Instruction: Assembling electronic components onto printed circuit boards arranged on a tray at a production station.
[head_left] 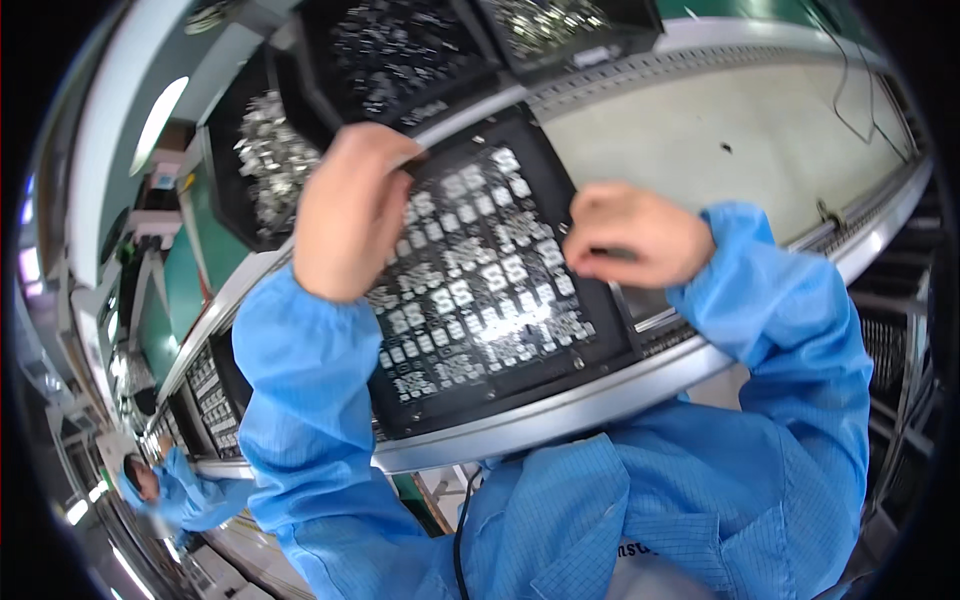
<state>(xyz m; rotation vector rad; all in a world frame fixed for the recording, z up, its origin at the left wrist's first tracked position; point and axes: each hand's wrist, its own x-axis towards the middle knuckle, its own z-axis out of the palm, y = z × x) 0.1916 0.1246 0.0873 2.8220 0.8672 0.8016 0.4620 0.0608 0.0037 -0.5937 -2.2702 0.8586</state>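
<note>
The black tray of small silver parts lies on the near edge of the conveyor table, its long axis running from the near rail toward the far bins, and both hands sit over its far half. The left hand hovers at the tray's far left corner with fingers curled down toward the parts, though I cannot tell whether they hold anything. The right hand is at the tray's right edge, fingers pinched narrow, seemingly on a small part too tiny to make out; the parts lie just left of and below its fingertips, so this hand seems nearer the middle rows.
</note>
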